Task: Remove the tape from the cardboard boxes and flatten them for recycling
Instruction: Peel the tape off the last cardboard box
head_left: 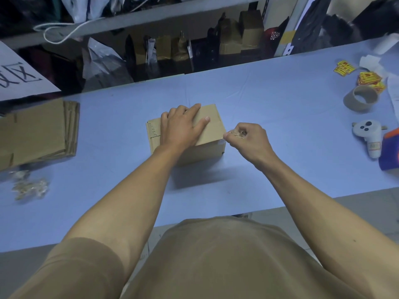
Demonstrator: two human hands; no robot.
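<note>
Lay at far left of the blue desk (pixel 269 87): flattened cardboard stack (pixel 36 132), crumpled tape scraps (pixel 30 186) nearer. Stood mid-desk: small cardboard box (pixel 213 126), pressed on top by left hand (pixel 183 126), fingers spread flat. Pinched at its right top corner: clear tape (pixel 234 133), held by curled right hand (pixel 248 139). Rested far right: empty tape core (pixel 360 98).

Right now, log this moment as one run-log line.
step: peel tape | left hand: presses flat on box top | right hand: fingers pinch clear tape at box's right edge | box: unflattened
</note>
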